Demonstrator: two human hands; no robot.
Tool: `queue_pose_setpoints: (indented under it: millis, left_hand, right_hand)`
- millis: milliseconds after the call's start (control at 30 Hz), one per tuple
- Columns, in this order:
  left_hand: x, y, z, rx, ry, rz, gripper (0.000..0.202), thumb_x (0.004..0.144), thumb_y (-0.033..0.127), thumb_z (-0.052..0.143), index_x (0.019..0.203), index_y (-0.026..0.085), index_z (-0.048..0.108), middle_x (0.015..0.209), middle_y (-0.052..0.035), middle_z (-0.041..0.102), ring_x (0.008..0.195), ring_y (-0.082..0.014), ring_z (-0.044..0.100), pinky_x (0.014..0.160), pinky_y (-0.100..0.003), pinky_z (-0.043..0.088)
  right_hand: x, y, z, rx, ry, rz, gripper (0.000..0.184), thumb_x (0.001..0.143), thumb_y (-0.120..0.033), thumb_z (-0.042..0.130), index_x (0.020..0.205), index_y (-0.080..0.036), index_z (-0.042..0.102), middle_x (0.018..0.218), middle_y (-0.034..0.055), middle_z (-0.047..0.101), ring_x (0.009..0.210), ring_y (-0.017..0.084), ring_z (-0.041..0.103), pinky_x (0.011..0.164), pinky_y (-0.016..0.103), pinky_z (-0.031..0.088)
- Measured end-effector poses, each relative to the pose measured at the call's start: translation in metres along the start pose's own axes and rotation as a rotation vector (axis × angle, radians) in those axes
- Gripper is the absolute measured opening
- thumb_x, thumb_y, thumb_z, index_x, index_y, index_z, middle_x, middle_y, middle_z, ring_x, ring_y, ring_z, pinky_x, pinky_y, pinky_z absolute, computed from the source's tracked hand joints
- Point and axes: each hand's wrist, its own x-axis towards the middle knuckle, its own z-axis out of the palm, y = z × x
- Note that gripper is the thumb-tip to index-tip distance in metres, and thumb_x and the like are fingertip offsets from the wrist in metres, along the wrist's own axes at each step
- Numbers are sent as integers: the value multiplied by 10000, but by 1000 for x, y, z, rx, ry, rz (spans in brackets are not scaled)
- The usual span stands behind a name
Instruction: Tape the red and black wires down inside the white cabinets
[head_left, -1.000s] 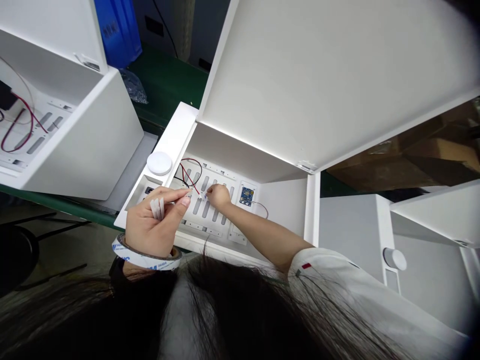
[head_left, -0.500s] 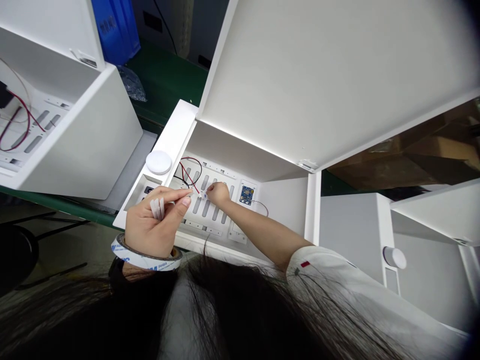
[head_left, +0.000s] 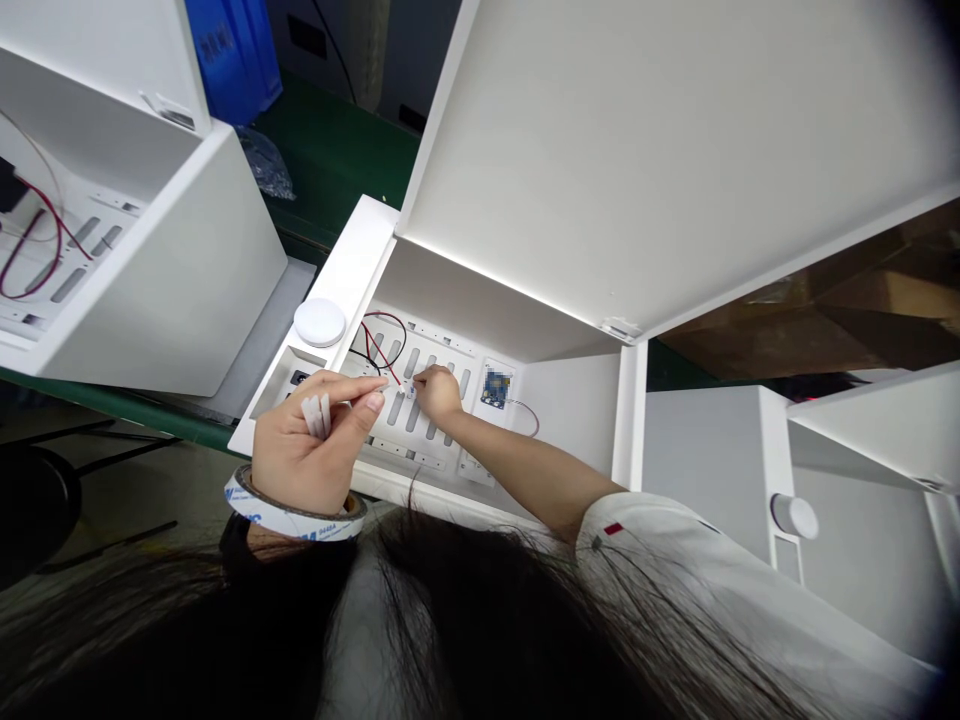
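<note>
An open white cabinet (head_left: 352,265) lies on its back, its door (head_left: 645,150) raised above it. Inside is a slotted white plate (head_left: 409,415) with red and black wires (head_left: 379,350) and a small blue circuit board (head_left: 496,387). My left hand (head_left: 311,445) hovers at the cabinet's near edge, fingers closed on a few white strips (head_left: 316,415), thumb and forefinger pinched. A roll of tape (head_left: 292,515) sits round that wrist. My right hand (head_left: 437,392) reaches in, fingertips pressed on the plate near the wires; what they pinch is too small to name.
A round white knob (head_left: 319,322) sits on the cabinet's left rim. A second open cabinet (head_left: 172,270) with wires stands at the left, another white cabinet (head_left: 720,450) with a knob (head_left: 793,515) at the right. Green table surface (head_left: 330,170), a blue bin (head_left: 232,50), brown cartons (head_left: 847,310) lie behind.
My right hand has shifted slightly along the slotted plate toward the wires. My left hand has stayed in place with the strips.
</note>
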Motion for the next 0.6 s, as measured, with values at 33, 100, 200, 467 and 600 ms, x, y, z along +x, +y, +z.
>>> queue_pose_setpoints:
  millis: [33,100,200,467,600]
  left_hand:
    - [0,0,0,1,1,-2,107,800,207,686,872,249,752,766,14,643,646,-92,560,580,-245,426]
    - [0,0,0,-2,1,-2,108,798,208,687,874,249,751,760,16,639,621,-88,549,557,-246,413]
    - [0,-1,1,-4,12,15,115,798,193,684,872,251,751,772,14,651,665,-93,571,600,-241,437]
    - [0,0,-1,-26,-6,-32,111,794,213,691,877,247,755,805,4,665,674,-98,596,650,-237,479]
    - [0,0,-3,15,-19,-73,115,791,252,698,890,238,754,848,1,684,635,-87,588,631,-230,485]
  right_hand:
    - [1,0,0,24,-3,29,197,808,-144,580,881,-173,760,927,69,707,946,195,611,842,250,433]
    - [5,-2,0,83,-29,97,189,797,-136,575,877,-169,743,908,56,710,869,173,625,782,236,442]
    - [10,-4,-2,86,-83,149,176,770,-111,570,861,-166,710,879,56,700,818,170,618,720,239,435]
    - [6,0,-15,-68,-161,-88,153,726,-60,567,808,-150,659,965,103,613,966,239,524,810,320,401]
    - [-1,3,-46,146,-318,-202,132,746,-52,566,789,-141,653,945,81,622,914,185,545,813,281,413]
